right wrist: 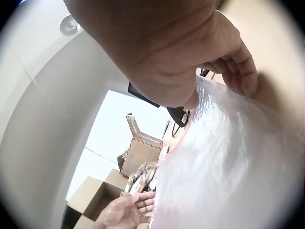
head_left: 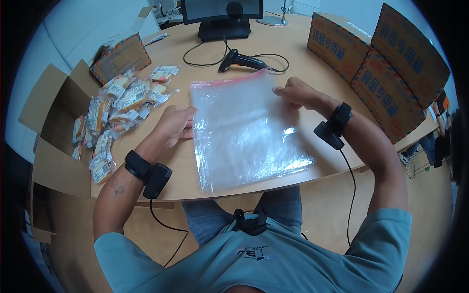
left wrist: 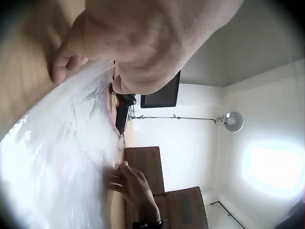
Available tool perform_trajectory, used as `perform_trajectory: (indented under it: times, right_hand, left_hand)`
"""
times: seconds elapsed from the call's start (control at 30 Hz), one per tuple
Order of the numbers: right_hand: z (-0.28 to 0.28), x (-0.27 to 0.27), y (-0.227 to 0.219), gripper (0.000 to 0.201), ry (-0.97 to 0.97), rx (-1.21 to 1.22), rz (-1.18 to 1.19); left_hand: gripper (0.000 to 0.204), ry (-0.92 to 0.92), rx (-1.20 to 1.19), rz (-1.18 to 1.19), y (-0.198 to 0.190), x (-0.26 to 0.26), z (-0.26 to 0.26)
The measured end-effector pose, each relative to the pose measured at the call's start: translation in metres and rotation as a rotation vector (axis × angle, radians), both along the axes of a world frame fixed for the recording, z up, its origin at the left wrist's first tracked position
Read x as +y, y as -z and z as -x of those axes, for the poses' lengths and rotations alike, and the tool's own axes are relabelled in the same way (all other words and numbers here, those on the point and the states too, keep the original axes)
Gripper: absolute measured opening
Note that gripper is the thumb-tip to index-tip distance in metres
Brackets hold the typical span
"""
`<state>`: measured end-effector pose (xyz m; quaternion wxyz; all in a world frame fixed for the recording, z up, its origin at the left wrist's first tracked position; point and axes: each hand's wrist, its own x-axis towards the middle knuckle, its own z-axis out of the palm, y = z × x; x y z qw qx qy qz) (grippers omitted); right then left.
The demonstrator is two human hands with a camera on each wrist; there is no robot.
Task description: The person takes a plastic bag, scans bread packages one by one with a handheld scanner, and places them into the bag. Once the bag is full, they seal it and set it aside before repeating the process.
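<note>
A large clear plastic bag with a pink strip along its far edge is spread flat over the near middle of the table. At its left edge, my left hand pinches the film, thumb on top and fingers lower down. My right hand grips the upper right edge between thumb and curled fingers; in the right wrist view the film runs down from that thumb. Left of the bag lies a heap of individually wrapped bread pieces with barcode labels.
A black barcode scanner with its cable lies just beyond the bag, before a monitor. An open carton stands at the left edge, with a smaller box behind the heap. Printed cartons line the right side.
</note>
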<state>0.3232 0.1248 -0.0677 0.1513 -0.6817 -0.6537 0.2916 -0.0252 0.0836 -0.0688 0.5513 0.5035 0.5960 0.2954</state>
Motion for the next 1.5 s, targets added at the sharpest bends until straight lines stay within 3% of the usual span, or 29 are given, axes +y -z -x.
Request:
perform_trajectory:
  times: [0.1,0.17,0.27,0.37,0.6,0.67,0.8,0.9,0.97,1.0,1.1,1.23,1.3,1.43,1.5]
  right_hand:
    - [-0.002,0.001,0.005,0.048,0.009,0.083,0.063]
    - [0.001,0.001,0.009,0.048,0.055,0.268,0.090]
    - [0.004,-0.004,0.008,0.045,0.005,0.228,0.117]
    - [0.006,-0.013,0.000,0.041,-0.021,0.244,0.179]
    - [0.014,-0.013,0.011,0.038,-0.040,0.266,0.213]
    - [0.013,-0.020,0.003,0.036,-0.114,0.358,0.167]
    - [0.007,-0.011,0.013,0.035,-0.216,0.568,0.079]
    - [0.010,-0.017,-0.008,0.036,-0.290,0.763,0.009]
    - [0.016,-0.029,-0.032,0.038,-0.322,0.804,-0.235]
    - [0.013,-0.027,-0.042,0.044,-0.347,0.681,-0.249]
    - [0.013,-0.029,-0.060,0.054,-0.430,0.733,-0.321]
    - [0.019,-0.031,-0.071,0.060,-0.448,0.825,-0.425]
    - [0.016,-0.023,-0.070,0.062,-0.400,0.829,-0.526]
    - [0.015,-0.022,-0.083,0.055,-0.383,0.884,-0.679]
    - [0.006,-0.020,-0.089,0.050,-0.399,0.894,-0.727]
  left_hand:
    - [0.032,-0.006,-0.104,0.047,-0.002,-0.005,-0.003]
    - [0.030,0.027,-0.118,0.089,0.004,0.005,0.000]
    - [0.029,-0.097,-0.079,0.096,0.017,0.011,0.004]
    - [0.019,-0.018,-0.083,0.146,0.020,0.011,0.009]
    - [0.015,-0.053,-0.016,0.100,0.021,0.007,-0.004]
    - [0.016,0.035,0.015,0.087,0.023,0.008,0.000]
    - [0.016,0.037,-0.021,0.095,0.018,0.007,0.000]
    - [0.026,0.004,-0.127,0.075,0.007,0.006,0.001]
    - [0.052,0.098,-0.425,-0.068,0.005,0.010,0.005]
    - [0.050,0.104,-0.543,-0.095,-0.001,0.006,0.002]
    - [0.044,0.190,-0.714,-0.064,-0.004,0.024,0.007]
    - [0.038,0.126,-0.760,-0.226,-0.016,0.030,0.001]
    - [0.036,0.098,-0.677,-0.569,-0.026,0.039,-0.002]
    - [0.027,0.212,-0.630,-0.758,-0.069,0.032,-0.004]
    - [0.027,0.261,-0.490,-0.825,-0.088,0.020,-0.007]
